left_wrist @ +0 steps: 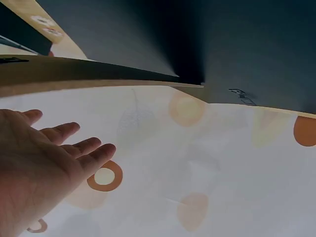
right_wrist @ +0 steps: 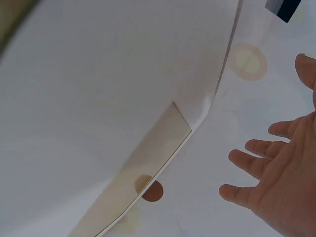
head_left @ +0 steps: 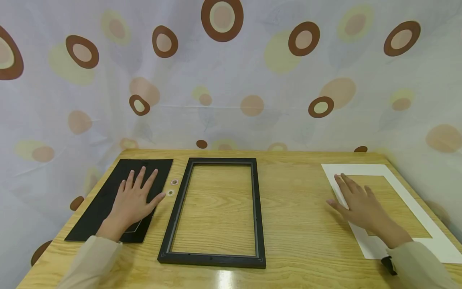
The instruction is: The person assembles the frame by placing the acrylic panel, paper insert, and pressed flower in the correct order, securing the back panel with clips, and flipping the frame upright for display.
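Observation:
A flat black board (head_left: 97, 212), perhaps a picture frame's backing, lies at the table's left. My left hand (head_left: 133, 198) is over it, fingers straight and spread, holding nothing; its bare palm shows in the left wrist view. At the right lies a white mat (head_left: 422, 216) with a rectangular opening. Above its left side is my right hand (head_left: 361, 206), fingers extended and palm bare in the right wrist view. Whether either hand touches the sheet beneath it, I cannot tell. Between the hands, nearer the left, lies an empty black picture frame (head_left: 213, 260).
Two small flower-like pieces (head_left: 174, 182) sit between the black board and the frame. Wood-grain tabletop (head_left: 292, 216) separates the frame from the mat. A white patterned curtain or sheet (head_left: 231, 80) hangs behind and along both sides of the table.

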Available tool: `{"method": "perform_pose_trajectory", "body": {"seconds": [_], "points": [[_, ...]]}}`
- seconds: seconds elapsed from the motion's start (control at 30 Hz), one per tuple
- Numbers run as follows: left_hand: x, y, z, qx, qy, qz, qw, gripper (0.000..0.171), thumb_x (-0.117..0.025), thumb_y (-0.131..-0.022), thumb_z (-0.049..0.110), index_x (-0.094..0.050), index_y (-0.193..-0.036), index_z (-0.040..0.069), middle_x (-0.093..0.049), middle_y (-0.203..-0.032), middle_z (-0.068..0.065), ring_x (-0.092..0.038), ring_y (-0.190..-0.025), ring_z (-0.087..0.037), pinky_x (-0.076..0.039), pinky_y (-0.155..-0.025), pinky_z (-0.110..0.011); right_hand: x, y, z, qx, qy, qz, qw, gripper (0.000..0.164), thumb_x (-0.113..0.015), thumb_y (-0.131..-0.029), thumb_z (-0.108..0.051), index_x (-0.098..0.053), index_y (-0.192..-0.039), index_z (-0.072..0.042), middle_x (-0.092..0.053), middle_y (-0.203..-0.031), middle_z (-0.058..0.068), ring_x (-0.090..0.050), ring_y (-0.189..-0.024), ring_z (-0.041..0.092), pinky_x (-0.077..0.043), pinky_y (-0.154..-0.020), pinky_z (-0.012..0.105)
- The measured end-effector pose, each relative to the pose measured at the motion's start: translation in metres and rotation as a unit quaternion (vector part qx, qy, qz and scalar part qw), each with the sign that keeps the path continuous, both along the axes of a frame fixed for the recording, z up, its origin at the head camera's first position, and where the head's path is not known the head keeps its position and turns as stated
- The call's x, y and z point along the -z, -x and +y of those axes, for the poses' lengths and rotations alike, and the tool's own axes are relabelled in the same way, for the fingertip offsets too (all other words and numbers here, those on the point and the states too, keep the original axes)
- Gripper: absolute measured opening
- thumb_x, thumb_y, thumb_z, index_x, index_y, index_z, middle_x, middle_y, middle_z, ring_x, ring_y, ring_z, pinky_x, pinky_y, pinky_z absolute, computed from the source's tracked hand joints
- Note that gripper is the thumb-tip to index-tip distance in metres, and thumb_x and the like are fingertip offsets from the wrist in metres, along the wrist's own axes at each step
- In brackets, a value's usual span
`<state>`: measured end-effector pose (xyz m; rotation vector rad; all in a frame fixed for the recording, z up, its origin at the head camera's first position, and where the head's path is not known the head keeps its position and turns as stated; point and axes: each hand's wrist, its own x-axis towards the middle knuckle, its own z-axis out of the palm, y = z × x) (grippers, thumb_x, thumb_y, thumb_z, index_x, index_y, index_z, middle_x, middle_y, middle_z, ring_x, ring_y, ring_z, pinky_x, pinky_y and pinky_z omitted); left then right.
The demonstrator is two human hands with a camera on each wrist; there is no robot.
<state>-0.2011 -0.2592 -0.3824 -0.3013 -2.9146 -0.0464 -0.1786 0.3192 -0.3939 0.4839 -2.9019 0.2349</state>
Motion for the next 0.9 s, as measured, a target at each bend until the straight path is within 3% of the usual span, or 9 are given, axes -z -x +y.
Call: {"method": "perform_pose_trajectory", "body": {"seconds": [0.3,0.9], "points": [[-0.001,0.001,0.016,0.035,0.022,0.023,0.9989,0.073,-0.047,-0.088,0.056,-0.024,-0.146,0.019,-0.022,-0.149,-0.020,-0.019,-0.133,-0.046,-0.023,-0.102,-0.062,0.003,0.007,-0.011,-0.016,-0.014,-0.010,1.000,0.075,-0.049,-0.092,-0.044,-0.020,-0.144,0.002,-0.029,-0.141,0.031,-0.036,-0.120,0.052,-0.023,-0.092,0.070],[0.007,-0.002,0.041,0.098,0.024,0.021,0.9947,0.068,-0.051,-0.087,0.054,-0.033,-0.143,0.020,-0.035,-0.144,-0.014,-0.034,-0.130,-0.038,-0.033,-0.098,-0.056,0.008,0.010,-0.024,-0.052,-0.025,-0.017,0.998,0.066,-0.057,-0.089,-0.035,-0.035,-0.134,0.009,-0.038,-0.134,0.033,-0.045,-0.113,0.051,-0.034,-0.088,0.065]]}}
